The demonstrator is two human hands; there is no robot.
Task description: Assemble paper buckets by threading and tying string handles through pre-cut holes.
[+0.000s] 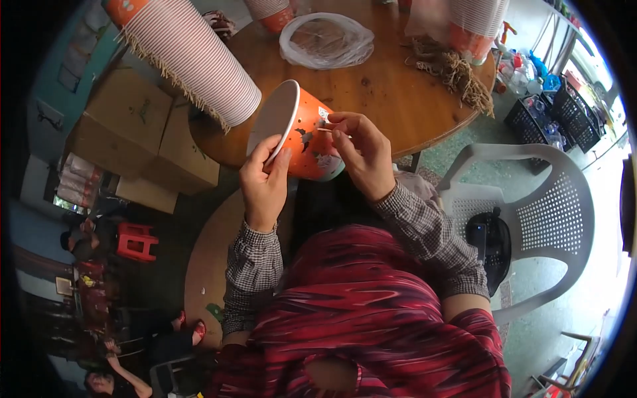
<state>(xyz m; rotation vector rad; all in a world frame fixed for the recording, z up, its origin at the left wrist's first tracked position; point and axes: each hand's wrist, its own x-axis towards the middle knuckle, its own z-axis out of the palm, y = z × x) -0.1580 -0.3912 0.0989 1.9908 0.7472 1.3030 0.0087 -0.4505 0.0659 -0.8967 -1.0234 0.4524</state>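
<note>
An orange paper bucket (306, 136) with a white inside and dark printed figures is tilted over the table's near edge, its mouth toward the left. My left hand (264, 182) is closed on its rim, thumb outside and fingers reaching to the inner side. At the bucket's right side my right hand (363, 149) is pinched close against the wall. A thin pale strand (325, 129) shows at its fingertips; where the strand ends is hidden by the fingers.
A round wooden table (371, 93) bears a long nested bucket stack (192, 63) with tan cord ends, a clear plastic bag (325, 41), tan cords (458, 76) and another stack (474, 26). Cardboard boxes (129, 113) stand left, a grey plastic chair (551, 192) right. Other people sit farther left.
</note>
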